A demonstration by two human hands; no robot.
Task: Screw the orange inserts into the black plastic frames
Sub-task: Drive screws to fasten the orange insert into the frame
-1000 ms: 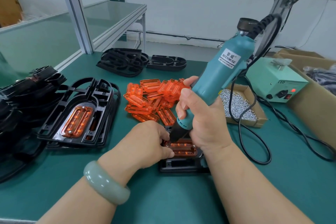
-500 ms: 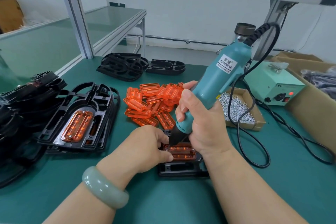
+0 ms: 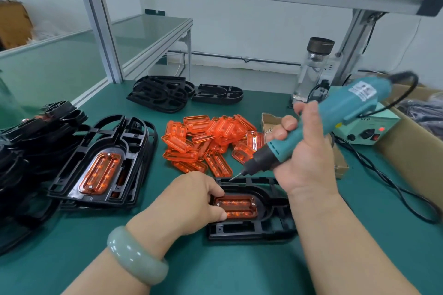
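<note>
A black plastic frame (image 3: 251, 230) lies on the green mat in front of me with an orange insert (image 3: 237, 206) seated in it; screw heads show at the insert's left and right ends. My left hand (image 3: 189, 201) grips the frame's left end, fingers curled over the insert's edge. My right hand (image 3: 304, 158) grips a teal electric screwdriver (image 3: 318, 124), tilted with its bit lifted just above the frame's far edge. A heap of loose orange inserts (image 3: 211, 141) lies behind the frame.
A stack of frames with a fitted insert (image 3: 103, 163) sits at left, more black frames (image 3: 19, 151) beyond it, bare frames (image 3: 167, 96) at the back. A screw box (image 3: 268, 120), power unit (image 3: 369, 129), cable (image 3: 393, 184), bottle (image 3: 314, 72) and cardboard box (image 3: 412, 148) stand right.
My right hand has lifted the screwdriver off the insert and swung it up to the right, tilting it flatter. My left hand stays on the frame.
</note>
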